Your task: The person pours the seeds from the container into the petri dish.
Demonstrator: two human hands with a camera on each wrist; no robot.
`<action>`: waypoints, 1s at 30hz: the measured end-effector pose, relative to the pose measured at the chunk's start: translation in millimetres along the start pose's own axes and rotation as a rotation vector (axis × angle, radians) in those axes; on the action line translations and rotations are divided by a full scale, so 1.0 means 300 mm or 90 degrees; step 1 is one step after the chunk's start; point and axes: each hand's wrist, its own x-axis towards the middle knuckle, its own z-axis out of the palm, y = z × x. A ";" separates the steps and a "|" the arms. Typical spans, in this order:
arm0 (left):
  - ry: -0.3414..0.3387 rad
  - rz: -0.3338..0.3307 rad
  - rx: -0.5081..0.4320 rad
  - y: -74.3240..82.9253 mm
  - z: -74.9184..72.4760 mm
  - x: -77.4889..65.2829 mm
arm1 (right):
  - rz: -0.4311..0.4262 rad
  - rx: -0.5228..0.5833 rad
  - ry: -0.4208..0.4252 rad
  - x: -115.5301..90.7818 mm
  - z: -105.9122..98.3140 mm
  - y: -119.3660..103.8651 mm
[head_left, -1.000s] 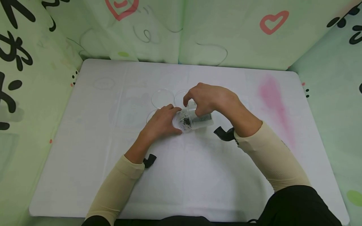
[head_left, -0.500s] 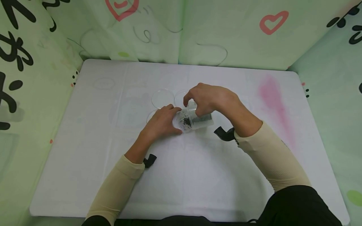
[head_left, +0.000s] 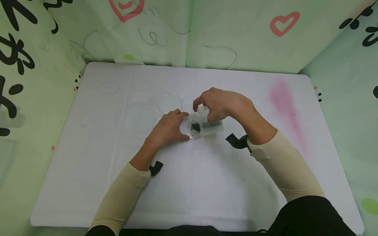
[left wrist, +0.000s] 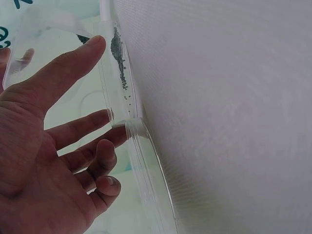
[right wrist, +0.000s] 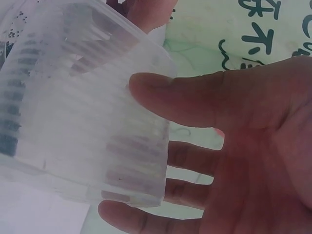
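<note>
My left hand holds a clear petri dish on the table, thumb and index finger at opposite sides of its rim. Dark granules lie scattered and heaped in that dish. Over its right edge lies the mouth of a translucent plastic cup, tipped on its side. My right hand grips the cup from above. Up close in the right wrist view, the thumb presses on the ribbed cup while other fingers reach round it. From the left wrist, the granules show against the dish's bottom.
Two more petri dishes stand behind the hands, one partly covered by the right hand. Another dish is mostly hidden by my left hand. The white table has a pink stain at right. Green printed walls enclose it.
My right hand and the cup have shifted slightly right, uncovering a little more of the granules in the dish. My left hand has stayed in place on the dish.
</note>
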 end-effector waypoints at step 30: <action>-0.018 -0.039 -0.010 0.016 0.005 0.000 | -0.053 0.109 0.111 -0.074 0.077 0.141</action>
